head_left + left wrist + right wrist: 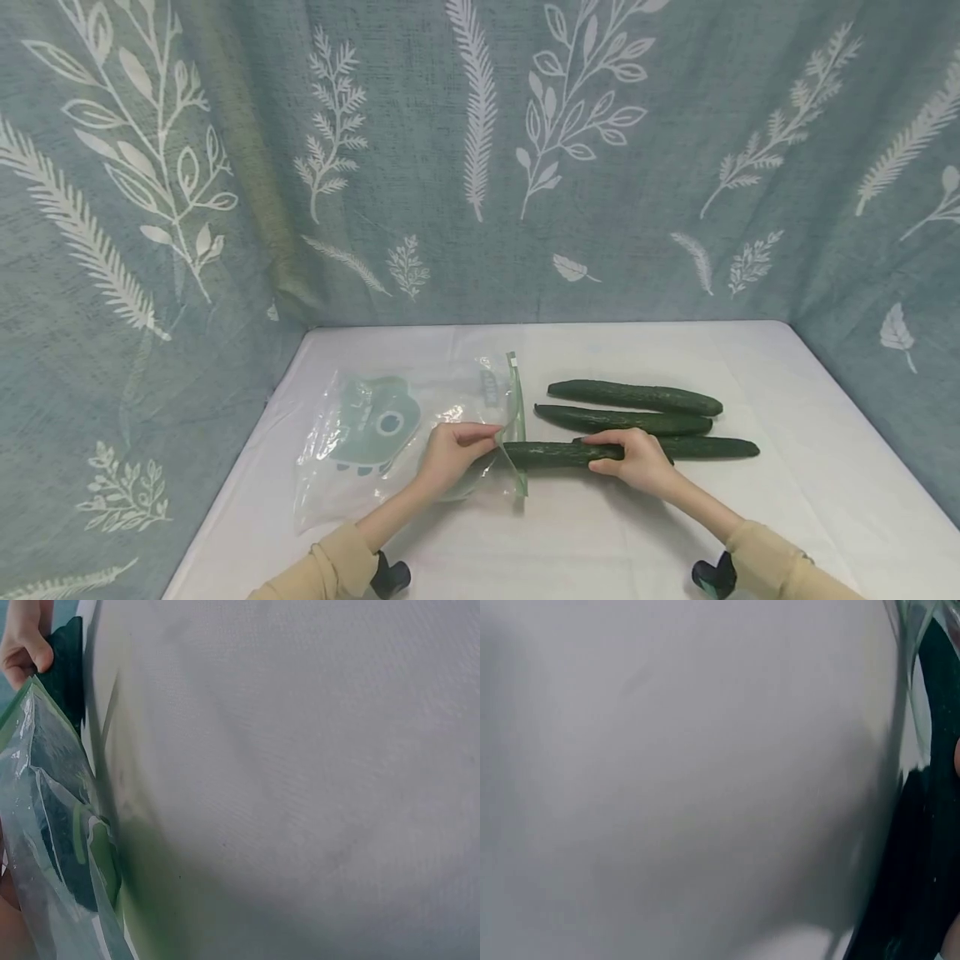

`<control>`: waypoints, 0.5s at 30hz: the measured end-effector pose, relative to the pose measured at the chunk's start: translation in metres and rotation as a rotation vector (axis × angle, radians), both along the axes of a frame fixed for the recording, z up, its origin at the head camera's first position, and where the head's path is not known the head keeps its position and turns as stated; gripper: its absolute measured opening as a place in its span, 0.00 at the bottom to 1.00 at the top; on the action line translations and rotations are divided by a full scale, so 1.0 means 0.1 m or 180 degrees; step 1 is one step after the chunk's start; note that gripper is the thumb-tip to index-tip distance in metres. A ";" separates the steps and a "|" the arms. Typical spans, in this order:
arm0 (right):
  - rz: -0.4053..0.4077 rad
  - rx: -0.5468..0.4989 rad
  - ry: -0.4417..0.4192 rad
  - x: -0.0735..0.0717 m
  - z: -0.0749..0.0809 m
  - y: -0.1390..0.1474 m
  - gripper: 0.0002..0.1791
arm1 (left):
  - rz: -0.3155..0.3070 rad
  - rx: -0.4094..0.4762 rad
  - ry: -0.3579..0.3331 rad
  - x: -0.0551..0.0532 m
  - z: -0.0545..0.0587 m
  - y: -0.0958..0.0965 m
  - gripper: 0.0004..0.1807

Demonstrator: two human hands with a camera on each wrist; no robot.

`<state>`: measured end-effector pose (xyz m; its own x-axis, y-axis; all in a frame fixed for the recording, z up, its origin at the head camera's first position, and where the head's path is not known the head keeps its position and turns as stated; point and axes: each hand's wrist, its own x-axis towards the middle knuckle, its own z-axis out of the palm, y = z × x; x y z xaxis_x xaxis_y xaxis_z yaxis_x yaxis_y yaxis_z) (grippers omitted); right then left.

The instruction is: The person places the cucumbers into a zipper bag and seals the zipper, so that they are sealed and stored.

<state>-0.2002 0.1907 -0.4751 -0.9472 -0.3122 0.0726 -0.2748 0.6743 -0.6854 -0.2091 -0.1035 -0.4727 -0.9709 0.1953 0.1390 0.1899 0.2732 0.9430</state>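
A clear zip bag [457, 400] with a pale green cartoon print lies flat, its green-edged mouth facing right. At that mouth my left hand [447, 457] pinches the bag's edge. My right hand [637, 461] grips a dark green cucumber [551, 454] by its right part, thumb on the near side and fingers on the far side. The cucumber's left end is inside the bag mouth, partly behind my left fingers. In the left wrist view, the right hand [26, 649] is at the cucumber [69, 671] beyond the bag [49, 772]. The right wrist view shows the cucumber [907, 870] along its right edge.
Three more cucumbers lie to the right: one at the back [633, 397], one in the middle [626, 419] and one partly behind my right hand [716, 447]. A white cloth covers the table [600, 542]. Blue-grey leaf-patterned curtains [420, 167] surround the back and sides.
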 end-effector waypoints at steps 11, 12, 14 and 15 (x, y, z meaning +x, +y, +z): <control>-0.0024 -0.0054 -0.0032 0.00 0.02 -0.23 0.19 | 0.0034 0.0020 -0.0050 -0.01 0.01 -0.05 0.10; -0.0036 -0.0044 -0.0038 0.00 0.02 -0.23 0.19 | 0.0039 0.0035 -0.0061 -0.01 0.02 -0.05 0.11; -0.0050 -0.0001 -0.0021 0.00 0.01 -0.25 0.19 | 0.0039 0.0061 -0.0057 -0.01 0.02 -0.06 0.11; -0.0059 0.0013 -0.0004 -0.01 0.01 -0.26 0.18 | 0.0041 0.0063 -0.0060 -0.02 0.03 -0.06 0.11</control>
<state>-0.2009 0.1650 -0.4737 -0.9530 -0.2948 0.0702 -0.2613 0.6821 -0.6829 -0.2108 -0.1099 -0.4696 -0.9757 0.1803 0.1244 0.1688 0.2567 0.9516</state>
